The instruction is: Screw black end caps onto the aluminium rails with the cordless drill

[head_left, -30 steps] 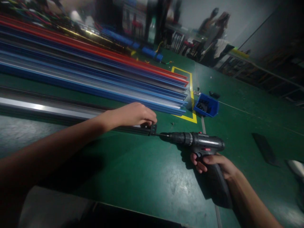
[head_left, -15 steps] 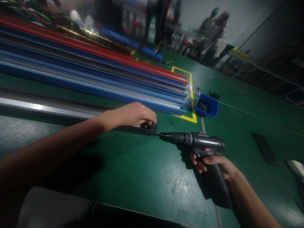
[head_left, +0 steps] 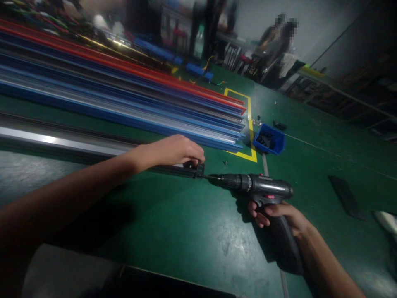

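Observation:
My right hand [head_left: 279, 213] is wrapped round the grip of a black cordless drill [head_left: 266, 186]. The drill lies level, its thin bit [head_left: 212, 178] pointing left and meeting a small black end bracket [head_left: 200, 169]. That bracket sits at the right end of a long dark metal profile [head_left: 173, 169] with a bright strip along it. My left hand [head_left: 182, 151] is closed over this end, its fingertips gripping the bracket from above. The exact contact between bit and bracket is too small to make out.
Behind lie several long blue and red profiles [head_left: 186, 124], ending inside a yellow tape outline [head_left: 249, 111]. A blue bin [head_left: 276, 145] of black parts stands to their right. A tiny screw [head_left: 225, 162] and a flat black piece [head_left: 344, 194] rest on the green tabletop [head_left: 186, 223]. People [head_left: 276, 45] are farther back.

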Demonstrator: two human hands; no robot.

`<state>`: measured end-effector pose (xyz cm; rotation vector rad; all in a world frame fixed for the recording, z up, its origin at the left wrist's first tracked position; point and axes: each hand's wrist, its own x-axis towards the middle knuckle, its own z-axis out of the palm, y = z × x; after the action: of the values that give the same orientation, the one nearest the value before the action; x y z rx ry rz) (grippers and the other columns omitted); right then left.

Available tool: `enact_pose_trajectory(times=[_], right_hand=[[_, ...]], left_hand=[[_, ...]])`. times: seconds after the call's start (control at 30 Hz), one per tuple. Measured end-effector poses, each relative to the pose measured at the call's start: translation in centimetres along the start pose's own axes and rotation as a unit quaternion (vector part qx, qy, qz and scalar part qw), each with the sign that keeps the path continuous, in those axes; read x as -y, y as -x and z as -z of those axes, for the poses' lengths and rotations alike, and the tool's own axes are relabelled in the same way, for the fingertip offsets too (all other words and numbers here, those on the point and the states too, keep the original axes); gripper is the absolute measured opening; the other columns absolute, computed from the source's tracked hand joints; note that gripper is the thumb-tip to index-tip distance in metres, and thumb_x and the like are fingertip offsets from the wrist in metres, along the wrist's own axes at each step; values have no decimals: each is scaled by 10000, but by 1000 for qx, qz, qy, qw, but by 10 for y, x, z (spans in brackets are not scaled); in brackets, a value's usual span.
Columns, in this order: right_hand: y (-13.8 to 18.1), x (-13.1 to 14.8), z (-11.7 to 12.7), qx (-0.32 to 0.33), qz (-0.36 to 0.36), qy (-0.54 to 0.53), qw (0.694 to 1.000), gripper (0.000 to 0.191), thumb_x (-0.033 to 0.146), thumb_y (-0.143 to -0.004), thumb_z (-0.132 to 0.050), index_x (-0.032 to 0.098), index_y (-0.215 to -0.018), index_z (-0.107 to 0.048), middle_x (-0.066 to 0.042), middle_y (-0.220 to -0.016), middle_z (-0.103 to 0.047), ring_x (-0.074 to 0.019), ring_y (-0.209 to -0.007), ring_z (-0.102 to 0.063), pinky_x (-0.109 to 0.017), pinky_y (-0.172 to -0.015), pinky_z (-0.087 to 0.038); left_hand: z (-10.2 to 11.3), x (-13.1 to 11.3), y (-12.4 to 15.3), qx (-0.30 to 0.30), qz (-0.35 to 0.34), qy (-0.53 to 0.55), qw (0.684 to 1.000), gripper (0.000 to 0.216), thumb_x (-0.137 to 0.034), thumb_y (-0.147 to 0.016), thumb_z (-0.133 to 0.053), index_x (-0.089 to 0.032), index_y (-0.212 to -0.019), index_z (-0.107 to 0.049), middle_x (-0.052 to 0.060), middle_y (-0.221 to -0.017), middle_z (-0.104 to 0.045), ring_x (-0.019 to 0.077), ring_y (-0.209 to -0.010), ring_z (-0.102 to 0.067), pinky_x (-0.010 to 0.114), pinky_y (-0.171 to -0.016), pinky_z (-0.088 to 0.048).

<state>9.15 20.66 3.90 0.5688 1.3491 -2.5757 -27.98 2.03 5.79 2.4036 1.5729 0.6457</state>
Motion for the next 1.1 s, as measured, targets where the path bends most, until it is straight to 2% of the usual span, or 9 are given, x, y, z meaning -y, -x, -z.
enact_pose_trajectory(times=[0.23, 0.63, 1.1], right_hand=[[0, -1, -1, -9, -1, -6, 1000, 303, 194, -828, -742, 53, -1095, -761, -129, -976, -738, -121, -681, -643, -281, -737, -583], [1, 0, -3, -25, 3, 6, 1000, 283, 202, -812, -731, 36, -1038, -769, -116, -887, -728, -92, -594, -586, -242, -637, -561], [0, 1, -5, -27, -17, -16, 999, 243, 196, -798, -765, 60, -1000, -772, -89, -848, -707, -70, -567, -562, -218, -626, -539]], left_hand=[[-2, 4, 0, -2, -5, -4, 1000, 238, -140, -953, -553, -262, -1008, -750, -16, -1022, -771, 129, -908, -712, 221, -786, -460], [0, 1, 0, 2, 0, 16, 1000, 216, -125, -940, -581, -248, -981, -753, -14, -975, -769, 124, -849, -702, 223, -746, -453], [1, 1, -1, 5, -11, 20, 1000, 248, -92, -946, -542, -230, -949, -748, -8, -928, -758, 113, -792, -680, 228, -695, -429]])
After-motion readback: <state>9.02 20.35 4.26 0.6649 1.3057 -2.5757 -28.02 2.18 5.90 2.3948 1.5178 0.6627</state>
